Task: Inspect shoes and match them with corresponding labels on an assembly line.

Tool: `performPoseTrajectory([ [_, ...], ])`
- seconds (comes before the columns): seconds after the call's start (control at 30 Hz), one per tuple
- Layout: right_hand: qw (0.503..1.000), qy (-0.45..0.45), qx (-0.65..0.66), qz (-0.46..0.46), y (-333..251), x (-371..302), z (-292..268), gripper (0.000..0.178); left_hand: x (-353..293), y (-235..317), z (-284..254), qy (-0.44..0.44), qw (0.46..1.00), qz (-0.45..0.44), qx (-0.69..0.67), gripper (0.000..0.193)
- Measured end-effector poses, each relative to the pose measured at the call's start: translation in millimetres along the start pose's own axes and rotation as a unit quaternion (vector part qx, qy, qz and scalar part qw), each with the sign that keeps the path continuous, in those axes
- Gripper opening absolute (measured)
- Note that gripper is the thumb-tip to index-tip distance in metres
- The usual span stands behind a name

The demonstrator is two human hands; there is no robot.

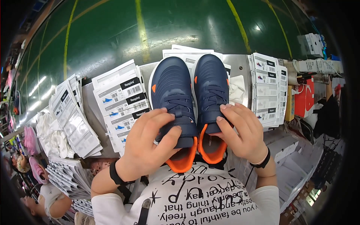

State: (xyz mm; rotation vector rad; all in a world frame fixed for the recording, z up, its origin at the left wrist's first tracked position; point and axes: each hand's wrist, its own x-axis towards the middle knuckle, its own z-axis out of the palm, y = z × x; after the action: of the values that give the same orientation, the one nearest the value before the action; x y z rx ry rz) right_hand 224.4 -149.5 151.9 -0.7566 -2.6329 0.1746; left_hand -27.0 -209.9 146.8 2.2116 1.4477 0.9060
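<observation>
2 navy sneakers with orange lining stand side by side, toes pointing away from the person, over the near edge of a grey metal table (pixel 240 62). The left hand (pixel 148 144) wraps the heel and tongue of the left sneaker (pixel 170 88); its fingers (pixel 159 116) are curled over the strap and the thumb presses on the tongue, so the hand is grasping that shoe. The right hand (pixel 242 131) holds the right sneaker (pixel 210 82) from its outer side, fingers (pixel 227 122) clasped across the strap near the orange collar. The 2 shoes touch along their inner sides. Each wrist carries a black band.

Fanned stacks of white printed labels (pixel 122 101) lie just left of the shoes, with more label sheets (pixel 73 120) further left and another stack (pixel 266 88) to the right. White crumpled tissue paper (pixel 236 90) sits between the right sneaker and that right stack. Beyond the table lies a green floor (pixel 112 30) with yellow lines. A red box (pixel 305 99) stands at the far right.
</observation>
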Motion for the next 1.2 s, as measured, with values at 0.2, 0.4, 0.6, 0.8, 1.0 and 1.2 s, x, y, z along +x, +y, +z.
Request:
performPoseTrajectory([
  [0.2,0.998,0.023,0.052,-0.017,36,57,-22,0.026,54,-8,-29,0.016,0.992,0.109,0.058,0.038],
  [0.4,0.945,-0.061,0.302,0.112,81,109,-27,0.011,110,-30,-46,-0.022,0.998,0.012,-0.054,0.012],
  [0.6,0.887,-0.085,0.412,0.188,93,129,-21,0.015,126,-35,-49,-0.063,0.977,-0.125,-0.160,0.010],
  [0.8,0.819,-0.135,0.494,0.259,98,133,-15,0.016,133,-44,-46,-0.051,0.962,-0.175,-0.205,0.016],
  [1.0,0.911,0.035,0.389,0.134,74,104,3,0.011,107,-29,-35,-0.018,0.980,-0.129,-0.149,0.009],
  [1.2,0.974,0.182,0.091,0.104,2,14,36,0.026,6,-13,4,0.002,0.991,0.087,0.105,0.038],
])
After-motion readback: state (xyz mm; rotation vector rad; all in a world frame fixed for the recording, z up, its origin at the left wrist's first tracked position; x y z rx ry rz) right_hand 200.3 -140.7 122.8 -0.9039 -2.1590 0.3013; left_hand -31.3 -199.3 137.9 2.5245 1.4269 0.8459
